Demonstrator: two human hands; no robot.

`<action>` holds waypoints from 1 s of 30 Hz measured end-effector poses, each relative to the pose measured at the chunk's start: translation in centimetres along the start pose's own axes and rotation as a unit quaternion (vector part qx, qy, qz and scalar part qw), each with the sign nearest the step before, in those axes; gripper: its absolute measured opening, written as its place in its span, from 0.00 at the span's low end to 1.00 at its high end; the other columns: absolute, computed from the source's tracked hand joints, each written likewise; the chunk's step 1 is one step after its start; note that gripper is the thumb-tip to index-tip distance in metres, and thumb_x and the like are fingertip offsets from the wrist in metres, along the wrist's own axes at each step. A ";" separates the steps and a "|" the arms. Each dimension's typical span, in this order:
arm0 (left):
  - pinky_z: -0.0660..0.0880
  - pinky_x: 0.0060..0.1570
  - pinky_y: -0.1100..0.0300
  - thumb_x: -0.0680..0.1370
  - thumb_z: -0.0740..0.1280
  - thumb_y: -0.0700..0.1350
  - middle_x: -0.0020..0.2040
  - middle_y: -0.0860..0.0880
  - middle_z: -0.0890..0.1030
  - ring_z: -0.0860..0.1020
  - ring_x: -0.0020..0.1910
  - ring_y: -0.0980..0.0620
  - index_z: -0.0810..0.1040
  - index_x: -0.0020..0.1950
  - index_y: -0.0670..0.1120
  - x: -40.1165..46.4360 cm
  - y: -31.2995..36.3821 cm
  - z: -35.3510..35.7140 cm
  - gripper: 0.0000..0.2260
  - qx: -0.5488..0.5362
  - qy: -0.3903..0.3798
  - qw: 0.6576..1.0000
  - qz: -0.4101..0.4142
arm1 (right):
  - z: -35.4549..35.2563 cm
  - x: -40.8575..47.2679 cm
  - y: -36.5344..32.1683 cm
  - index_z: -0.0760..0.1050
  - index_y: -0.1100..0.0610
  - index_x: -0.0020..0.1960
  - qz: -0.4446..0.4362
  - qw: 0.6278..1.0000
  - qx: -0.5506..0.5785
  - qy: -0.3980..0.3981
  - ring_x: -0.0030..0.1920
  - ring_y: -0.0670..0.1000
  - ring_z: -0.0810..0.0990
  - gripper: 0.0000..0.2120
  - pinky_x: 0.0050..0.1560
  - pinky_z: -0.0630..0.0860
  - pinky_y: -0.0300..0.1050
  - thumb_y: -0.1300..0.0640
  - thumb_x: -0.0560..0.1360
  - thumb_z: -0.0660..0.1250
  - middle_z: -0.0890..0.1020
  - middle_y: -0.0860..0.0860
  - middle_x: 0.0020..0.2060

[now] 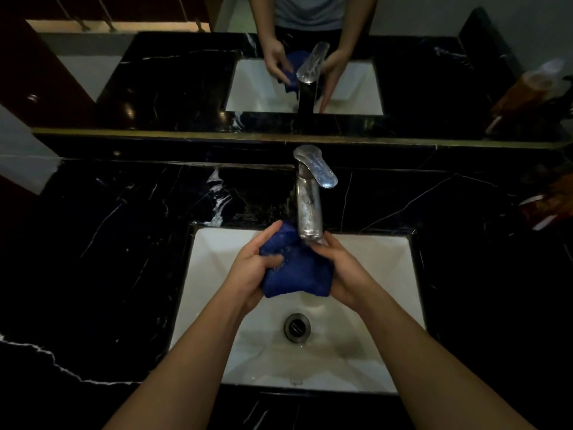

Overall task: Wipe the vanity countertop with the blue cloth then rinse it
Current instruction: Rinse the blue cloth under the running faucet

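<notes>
I am gripping the cloth (296, 268) with my left hand (251, 271) and right hand (339, 271), fingers curled round it, under the tap (308, 209) over the sink (387, 262).

A single wide-angle view, worn at head height, looks forward and steeply down onto the vanity countertop (117, 243), close enough that both forearms enter from the bottom edge of the frame. The sink (387, 259) sits centred against the countertop's near edge, the faucet (308, 209) rising at its far edge, almost directly ahead. Beyond the countertop's far edge the view faces a mirror (173, 82), which gives back the same sink and faucet from the opposite side. The far right corner is dim and blurred, its contents probably bottles.
</notes>
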State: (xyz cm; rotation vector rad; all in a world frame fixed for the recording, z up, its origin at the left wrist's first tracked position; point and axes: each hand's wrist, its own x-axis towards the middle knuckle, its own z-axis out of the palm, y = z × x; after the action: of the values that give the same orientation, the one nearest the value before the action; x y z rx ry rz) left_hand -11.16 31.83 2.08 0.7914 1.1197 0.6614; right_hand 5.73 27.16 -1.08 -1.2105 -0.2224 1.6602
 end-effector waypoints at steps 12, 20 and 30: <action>0.81 0.45 0.54 0.76 0.58 0.24 0.63 0.47 0.81 0.81 0.58 0.45 0.56 0.79 0.60 0.1 -1.5 1.2 0.41 0.045 0.037 0.998 0.000 | 0.4 -1.8 -0.4 0.73 0.43 0.62 -0.207 0.920 -0.311 0.117 0.61 0.48 0.78 0.27 0.63 0.75 0.43 0.74 0.76 0.61 0.79 0.49 0.60; 0.77 0.62 0.46 0.79 0.55 0.27 0.68 0.47 0.78 0.80 0.61 0.47 0.61 0.78 0.59 1.4 -1.0 2.7 0.34 0.043 0.042 0.998 0.018 | -0.8 -2.7 -0.5 0.76 0.48 0.67 -0.231 0.911 -0.314 0.132 0.61 0.44 0.78 0.30 0.59 0.77 0.36 0.76 0.75 0.58 0.80 0.48 0.61; 0.81 0.53 0.47 0.82 0.55 0.32 0.66 0.46 0.78 0.81 0.59 0.44 0.55 0.79 0.62 1.7 -2.8 3.4 0.32 0.032 0.037 0.998 -0.035 | -0.8 -3.8 0.0 0.77 0.51 0.64 -0.227 0.906 -0.328 0.138 0.59 0.43 0.80 0.29 0.60 0.75 0.32 0.76 0.72 0.57 0.82 0.50 0.59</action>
State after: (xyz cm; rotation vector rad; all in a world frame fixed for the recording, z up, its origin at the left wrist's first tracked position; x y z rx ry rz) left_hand -7.20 30.88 -0.34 0.7836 1.2341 0.6032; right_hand 6.26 23.86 0.80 -1.7133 -0.8672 1.0043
